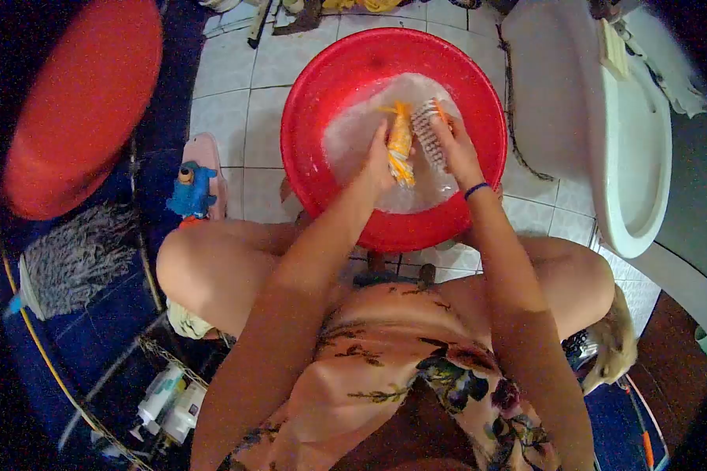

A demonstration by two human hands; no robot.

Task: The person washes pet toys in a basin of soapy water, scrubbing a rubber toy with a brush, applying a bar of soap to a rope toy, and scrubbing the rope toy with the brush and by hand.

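Observation:
Over the red basin (294, 125) both hands work close together, above cloudy, soapy water (353, 133). My left hand (380, 161) is closed round a bunched yellow-and-white piece of fabric (401, 140), whose exact kind I cannot make out. In my right hand (457, 149) is a scrub brush (426, 129) with pale bristles turned toward the fabric and a bit of orange on its back. A narrow gap shows between bristles and fabric. A dark blue band circles the right wrist.
A white pedestal sink (636, 165) stands at right, with a soap bar-like block (613, 49) on its rim. At left are a pink slipper (206, 153), a grey mop head (75, 259), a large red round object (86, 110) and white bottles (163, 392). The floor (267, 129) is tiled.

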